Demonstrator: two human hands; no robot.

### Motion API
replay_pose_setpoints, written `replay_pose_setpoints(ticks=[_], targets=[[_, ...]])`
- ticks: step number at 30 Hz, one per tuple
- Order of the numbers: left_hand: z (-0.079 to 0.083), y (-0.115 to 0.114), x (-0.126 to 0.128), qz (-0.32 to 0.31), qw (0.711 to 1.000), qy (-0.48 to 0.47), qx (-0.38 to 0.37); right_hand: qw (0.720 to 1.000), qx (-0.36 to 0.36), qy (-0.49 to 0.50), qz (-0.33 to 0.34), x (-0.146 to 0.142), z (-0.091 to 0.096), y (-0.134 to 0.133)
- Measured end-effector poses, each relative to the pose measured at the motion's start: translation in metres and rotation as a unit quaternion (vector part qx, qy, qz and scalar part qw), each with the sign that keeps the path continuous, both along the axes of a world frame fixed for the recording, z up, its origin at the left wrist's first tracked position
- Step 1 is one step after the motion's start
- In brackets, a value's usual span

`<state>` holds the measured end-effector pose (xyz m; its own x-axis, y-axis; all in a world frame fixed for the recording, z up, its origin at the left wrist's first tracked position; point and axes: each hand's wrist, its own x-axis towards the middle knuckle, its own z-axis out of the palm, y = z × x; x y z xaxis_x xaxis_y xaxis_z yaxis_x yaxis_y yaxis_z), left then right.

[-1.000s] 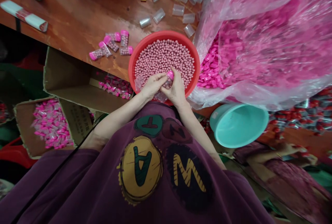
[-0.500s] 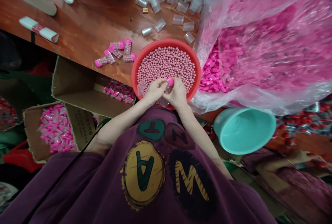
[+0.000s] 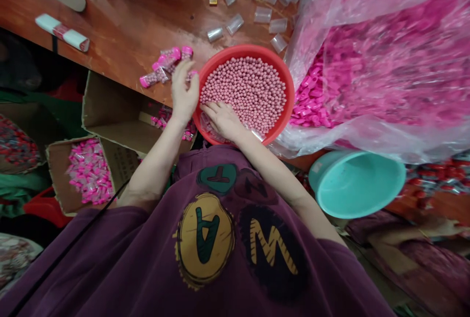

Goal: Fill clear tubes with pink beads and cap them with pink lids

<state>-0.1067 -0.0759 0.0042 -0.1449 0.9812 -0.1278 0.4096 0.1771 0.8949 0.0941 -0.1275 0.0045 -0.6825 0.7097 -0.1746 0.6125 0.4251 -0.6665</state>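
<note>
A red bowl [image 3: 290,86] full of small pink beads [image 3: 249,86] stands at the near edge of a wooden table [image 3: 128,13]. My left hand [image 3: 184,90] is just left of the bowl. Its fingers are spread and reach toward a small pile of bead-filled vials with pink caps [image 3: 165,62], and it holds nothing I can see. My right hand [image 3: 222,118] lies on the beads at the bowl's near rim, fingers stretched toward the left, beside some clear vials lying in the bowl.
Several empty clear vials [image 3: 235,23] lie beyond the bowl. A large clear bag of pink caps [image 3: 367,62] fills the right. A teal bowl [image 3: 356,184] sits below it. Cardboard boxes [image 3: 117,111] with filled vials [image 3: 88,170] stand under the table's edge. A white roll [image 3: 62,33] lies far left.
Both hands were together over the bowl on a pink-capped vial. The left hand has moved out left to the pile of filled vials; the right has dropped onto the beads.
</note>
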Motion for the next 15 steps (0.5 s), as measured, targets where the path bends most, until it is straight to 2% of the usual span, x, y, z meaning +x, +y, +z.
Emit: replay_pose_setpoints(ticks=[2, 5, 8, 11, 13, 15], targets=[[0.009, -0.011, 0.022, 0.02, 0.999, -0.034, -0.019, 0.999, -0.02, 0.03, -0.013, 0.0, -0.008, 0.006], [0.017, -0.026, 0.047, 0.027, 0.993, -0.088, -0.072, 0.985, -0.055, 0.106, -0.126, 0.02, -0.024, 0.007], [0.016, -0.035, 0.066, -0.045, 0.975, -0.164, -0.143, 0.957, -0.092, 0.165, -0.22, 0.044, -0.036, 0.0], [0.011, -0.035, 0.083, -0.117, 0.955, -0.213, -0.17, 0.924, -0.146, 0.215, -0.282, 0.054, -0.044, -0.009], [0.008, -0.029, 0.089, -0.159, 0.953, -0.189, -0.173, 0.903, -0.172, 0.242, -0.311, 0.056, -0.044, -0.015], [0.007, -0.02, 0.089, -0.214, 0.955, -0.11, -0.173, 0.898, -0.183, 0.248, -0.314, 0.06, -0.038, -0.019]])
